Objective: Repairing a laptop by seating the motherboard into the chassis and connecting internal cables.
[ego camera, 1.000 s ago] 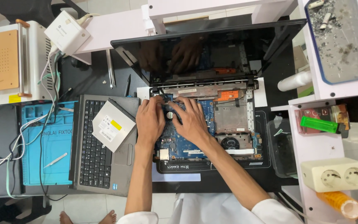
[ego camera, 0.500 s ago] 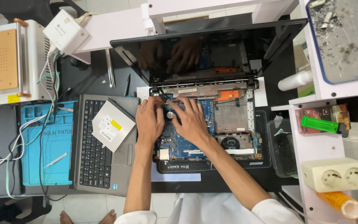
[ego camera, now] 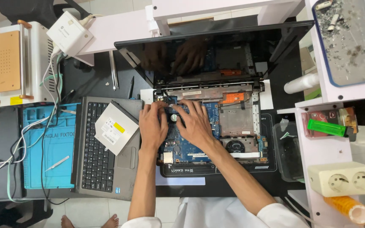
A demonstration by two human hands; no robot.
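Note:
An opened laptop base (ego camera: pixel 237 122) lies in front of me with its blue circuit board (ego camera: pixel 178 145) bared and its dark screen (ego camera: pixel 216 52) tilted back. My left hand (ego camera: pixel 153 124) rests palm down on the board's left part, fingers near the hinge. My right hand (ego camera: pixel 195 122) lies next to it, fingers spread over the board's upper middle. Between the two hands shows a small round silver cell (ego camera: pixel 173 118). Whether either hand pinches anything is hidden under the fingers.
The removed grey keyboard cover (ego camera: pixel 100 158) lies left of the laptop with a silver optical drive (ego camera: pixel 115 126) on it. Further left are a blue work mat (ego camera: pixel 47 156) with tweezers (ego camera: pixel 58 163), cables and a white machine (ego camera: pixel 9 67). White shelves (ego camera: pixel 339 101) stand right.
Both hands stay on the board at nearly the same spot; the fingers have shifted only slightly. Nothing else has moved.

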